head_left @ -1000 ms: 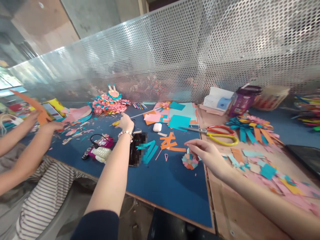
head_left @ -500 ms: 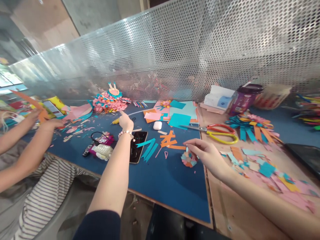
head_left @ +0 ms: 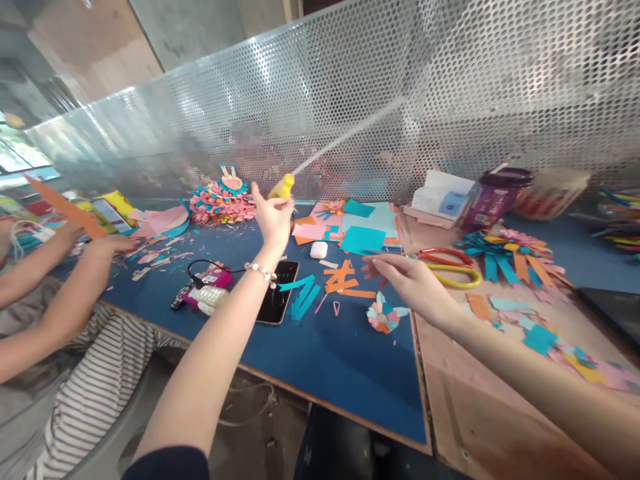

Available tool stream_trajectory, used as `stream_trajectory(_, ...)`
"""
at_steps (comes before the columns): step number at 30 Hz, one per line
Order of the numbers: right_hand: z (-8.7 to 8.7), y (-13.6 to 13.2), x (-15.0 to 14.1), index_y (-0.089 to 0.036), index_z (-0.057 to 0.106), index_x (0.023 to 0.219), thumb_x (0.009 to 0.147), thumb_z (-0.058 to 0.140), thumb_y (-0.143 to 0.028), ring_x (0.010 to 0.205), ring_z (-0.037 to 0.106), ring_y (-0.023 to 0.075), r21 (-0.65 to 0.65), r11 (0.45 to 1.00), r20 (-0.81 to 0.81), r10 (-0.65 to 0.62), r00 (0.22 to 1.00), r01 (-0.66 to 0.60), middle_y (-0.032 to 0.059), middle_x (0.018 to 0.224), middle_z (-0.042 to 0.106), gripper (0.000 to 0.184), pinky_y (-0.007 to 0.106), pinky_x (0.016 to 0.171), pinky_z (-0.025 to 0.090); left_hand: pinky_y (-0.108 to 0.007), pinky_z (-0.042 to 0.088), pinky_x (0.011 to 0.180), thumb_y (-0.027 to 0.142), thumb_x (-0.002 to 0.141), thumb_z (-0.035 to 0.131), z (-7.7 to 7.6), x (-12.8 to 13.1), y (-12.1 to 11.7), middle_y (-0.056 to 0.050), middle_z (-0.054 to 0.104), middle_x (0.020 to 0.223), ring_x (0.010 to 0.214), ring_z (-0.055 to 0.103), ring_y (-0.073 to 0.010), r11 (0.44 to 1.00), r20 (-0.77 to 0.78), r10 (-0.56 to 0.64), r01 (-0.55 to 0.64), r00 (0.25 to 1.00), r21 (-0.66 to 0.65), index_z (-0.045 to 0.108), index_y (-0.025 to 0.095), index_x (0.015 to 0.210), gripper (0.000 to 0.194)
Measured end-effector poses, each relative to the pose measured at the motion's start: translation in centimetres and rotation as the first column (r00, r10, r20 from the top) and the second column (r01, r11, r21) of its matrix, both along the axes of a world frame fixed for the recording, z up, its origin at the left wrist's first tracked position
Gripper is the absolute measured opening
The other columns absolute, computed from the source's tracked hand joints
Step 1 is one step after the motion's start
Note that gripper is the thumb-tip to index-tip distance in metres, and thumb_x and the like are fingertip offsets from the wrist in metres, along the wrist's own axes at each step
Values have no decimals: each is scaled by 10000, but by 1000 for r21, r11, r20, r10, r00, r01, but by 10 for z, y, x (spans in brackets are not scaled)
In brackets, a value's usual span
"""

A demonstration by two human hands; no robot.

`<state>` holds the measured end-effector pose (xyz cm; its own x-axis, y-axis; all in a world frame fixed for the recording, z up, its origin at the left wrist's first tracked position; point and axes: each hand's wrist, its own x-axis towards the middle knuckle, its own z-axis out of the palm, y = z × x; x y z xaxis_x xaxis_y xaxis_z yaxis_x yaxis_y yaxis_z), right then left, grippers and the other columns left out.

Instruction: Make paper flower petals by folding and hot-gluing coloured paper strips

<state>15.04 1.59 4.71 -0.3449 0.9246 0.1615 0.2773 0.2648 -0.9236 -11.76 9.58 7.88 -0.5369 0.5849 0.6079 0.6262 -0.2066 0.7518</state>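
My left hand (head_left: pixel 273 217) is raised above the blue table (head_left: pixel 345 360), closed on the yellow handle of a long thin tool (head_left: pixel 283 187) whose pale shaft slants up to the right. My right hand (head_left: pixel 407 280) hovers with fingers apart over the table's right part, holding nothing. Just below it lies a small folded paper flower (head_left: pixel 384 315). Orange paper strips (head_left: pixel 345 280) lie to its left, red and yellow scissors (head_left: pixel 447 263) to its right. A black phone (head_left: pixel 280 300) lies under my left wrist.
Another person in a striped top sits at the left, both hands (head_left: pixel 95 247) on orange paper. A perforated metal screen (head_left: pixel 400 100) backs the table. A pink paper pile (head_left: pixel 223 203), teal sheets (head_left: pixel 360 237), white earbud case (head_left: pixel 318 250), tissue box (head_left: pixel 443 197) and purple jar (head_left: pixel 493 193) stand about.
My left hand picked the yellow-handled tool up off the table and lifted it. My right hand rose off the paper flower and moved back toward the scissors.
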Motion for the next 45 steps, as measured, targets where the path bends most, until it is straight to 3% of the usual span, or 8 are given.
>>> stream_trajectory(3,10,26,-11,-164,674,1018,853,509,-501,890,640,222,-62,998,-59,26,998,-29,94,1023,688,410,331,772,505,-271,508,821,198,780,658,1,45,-22,-51,710,903,816,667,-157,969,47,-232,227,971,103,99,151,1460,882)
stream_trajectory(7,15,47,-25,-170,599,1125,839,464,-602,1046,602,240,-206,967,-385,58,921,-147,114,1202,616,536,370,859,502,-289,518,818,174,788,652,-4,95,-58,-21,698,823,809,663,-149,868,95,-484,464,870,177,166,189,1449,820)
stream_trajectory(11,20,33,-28,-222,577,1107,872,398,-602,1054,604,214,-190,916,-612,171,773,-353,62,1108,660,482,379,910,480,-318,531,831,150,776,664,-11,130,-95,-25,696,832,816,670,-157,790,170,-611,583,773,189,217,221,1437,801)
stream_trajectory(15,25,7,-20,-189,578,1033,869,494,-481,890,656,208,-315,884,-653,62,755,-346,56,949,683,345,362,831,515,-334,552,815,151,762,680,-16,148,-127,-29,701,827,827,681,-172,704,322,-702,688,635,177,246,233,1423,795)
stream_trajectory(19,23,-16,-6,-175,582,983,874,478,-338,772,656,162,-365,906,-704,-116,701,-216,29,821,663,222,280,727,525,-349,538,865,198,749,701,-5,133,-140,-49,714,862,925,671,-198,637,464,-716,760,521,129,264,192,1420,800)
stream_trajectory(24,13,-50,12,-193,517,1076,861,458,-308,579,627,173,-397,882,-643,-71,763,-253,7,723,613,251,297,548,488,-331,536,805,275,697,746,8,88,-113,-49,714,887,885,663,-205,743,387,-613,669,689,-15,389,210,1375,769)
stream_trajectory(32,-14,-81,14,-138,452,1100,877,450,-488,403,461,127,-333,939,-279,-9,960,-87,-54,408,520,415,247,474,394,-338,498,796,295,705,736,-26,78,-68,-54,706,859,857,644,-190,716,364,-612,687,702,-122,243,174,1443,896)
stream_trajectory(45,-36,-78,12,-164,499,857,891,397,-542,286,365,71,-372,925,-192,1,981,-74,-57,307,487,393,189,407,298,-334,445,800,256,708,713,-35,75,-82,-2,679,729,765,621,-167,651,319,-629,705,709,-281,397,188,1358,726)
